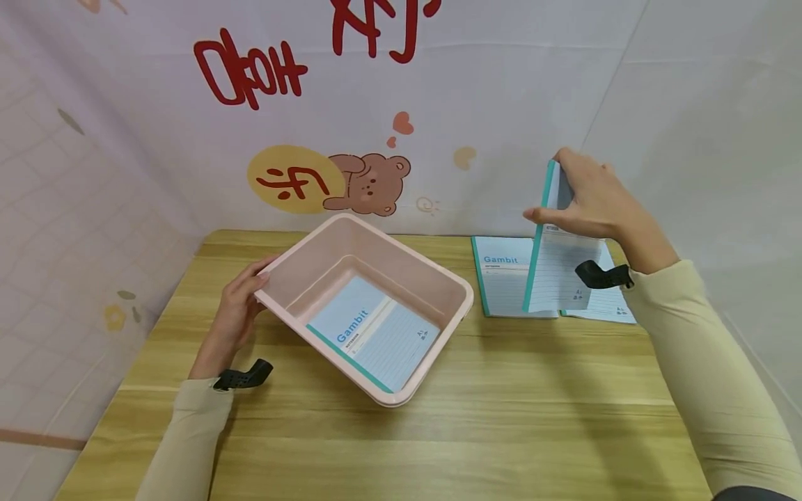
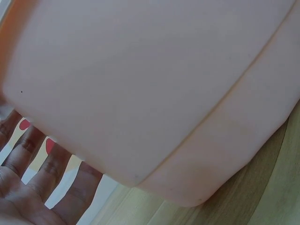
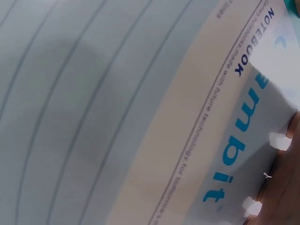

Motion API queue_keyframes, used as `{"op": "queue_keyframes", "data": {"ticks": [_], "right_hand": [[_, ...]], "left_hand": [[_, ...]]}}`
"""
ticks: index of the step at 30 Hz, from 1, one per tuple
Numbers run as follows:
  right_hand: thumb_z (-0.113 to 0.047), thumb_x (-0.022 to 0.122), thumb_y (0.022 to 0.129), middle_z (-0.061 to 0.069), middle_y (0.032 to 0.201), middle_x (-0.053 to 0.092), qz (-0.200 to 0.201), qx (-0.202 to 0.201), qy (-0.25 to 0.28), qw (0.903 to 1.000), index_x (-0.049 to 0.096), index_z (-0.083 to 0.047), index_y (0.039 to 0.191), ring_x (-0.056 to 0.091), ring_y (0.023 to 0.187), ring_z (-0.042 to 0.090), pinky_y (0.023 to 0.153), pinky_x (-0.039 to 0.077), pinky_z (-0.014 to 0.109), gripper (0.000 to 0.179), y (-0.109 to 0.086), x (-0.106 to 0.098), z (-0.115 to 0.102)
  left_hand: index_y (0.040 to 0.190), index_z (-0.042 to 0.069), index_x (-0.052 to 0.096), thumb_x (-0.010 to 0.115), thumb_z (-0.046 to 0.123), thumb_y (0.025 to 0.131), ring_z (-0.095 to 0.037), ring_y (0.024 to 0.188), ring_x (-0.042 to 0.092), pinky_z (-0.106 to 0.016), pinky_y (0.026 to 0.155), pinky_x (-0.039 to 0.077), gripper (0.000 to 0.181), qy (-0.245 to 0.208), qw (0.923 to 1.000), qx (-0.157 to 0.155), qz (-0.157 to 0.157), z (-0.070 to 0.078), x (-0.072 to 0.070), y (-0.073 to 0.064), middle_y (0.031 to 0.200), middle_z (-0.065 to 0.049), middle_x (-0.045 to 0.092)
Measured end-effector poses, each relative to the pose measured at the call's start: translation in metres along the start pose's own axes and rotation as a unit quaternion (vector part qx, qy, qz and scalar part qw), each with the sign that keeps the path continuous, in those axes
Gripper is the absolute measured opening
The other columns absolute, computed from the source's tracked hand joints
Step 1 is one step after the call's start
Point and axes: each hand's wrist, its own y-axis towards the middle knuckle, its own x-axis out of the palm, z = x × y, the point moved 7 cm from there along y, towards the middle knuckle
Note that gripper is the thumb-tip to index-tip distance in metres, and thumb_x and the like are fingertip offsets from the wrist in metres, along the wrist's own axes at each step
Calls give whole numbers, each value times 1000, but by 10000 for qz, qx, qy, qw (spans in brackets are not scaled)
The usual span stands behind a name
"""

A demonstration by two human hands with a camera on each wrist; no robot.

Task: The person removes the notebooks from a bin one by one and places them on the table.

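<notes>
My left hand [image 1: 234,303] grips the left corner of a pink plastic basin [image 1: 416,275], thumb over the rim. Its fingers [image 2: 51,166] lie along the basin's outer side in the left wrist view. Inside the basin a Gambit notebook [image 1: 401,341] with a teal spine lies face up. Over at the right, my right hand [image 1: 592,198] holds another notebook [image 1: 554,275] upright above the table by its upper part, thumb on the spine side. The held cover [image 3: 140,117] fills most of the right wrist view, with fingers at its edge.
Behind the held notebook, a Gambit notebook [image 1: 504,278] lies on the wooden table [image 1: 489,431], with one more notebook [image 1: 610,296] to its right. A pale printed cloth [image 1: 501,90] with a cartoon bear hangs along the table's back edge.
</notes>
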Motion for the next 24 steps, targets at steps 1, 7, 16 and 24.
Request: {"op": "queue_keyframes", "data": {"ticks": [1,7,16,24], "right_hand": [[-55,74,84,13,92,47,-30,39,-19,10000,43,-5,124,40,88,28,80,19,46,72,-3,2,5],[-54,73,86,14,95,49,-173,247,-24,9995,42,-4,126,41,89,29,79,19,45,71,-20,11,31],[-59,74,85,9,84,46,-454,535,-361,9969,45,-7,111,41,80,26,75,17,44,65,-50,29,70],[-65,74,83,8,86,50,-856,678,-435,9931,48,-11,105,45,84,26,75,18,44,64,-79,58,97]], "left_hand": [[138,21,63,49,24,108,-10,105,61,-26,82,53,34,-11,10000,-2,-7,0,0,0,123,11,65],[141,18,61,49,24,108,-11,106,60,-26,82,54,36,-63,9999,32,-84,-1,-1,1,125,9,63],[140,21,62,50,25,107,-10,105,60,-26,83,53,35,-80,9999,2,-92,-2,-1,4,124,8,63],[138,20,63,48,22,108,-9,102,62,-26,81,54,34,-170,9998,24,-63,1,2,1,122,10,66]]}}
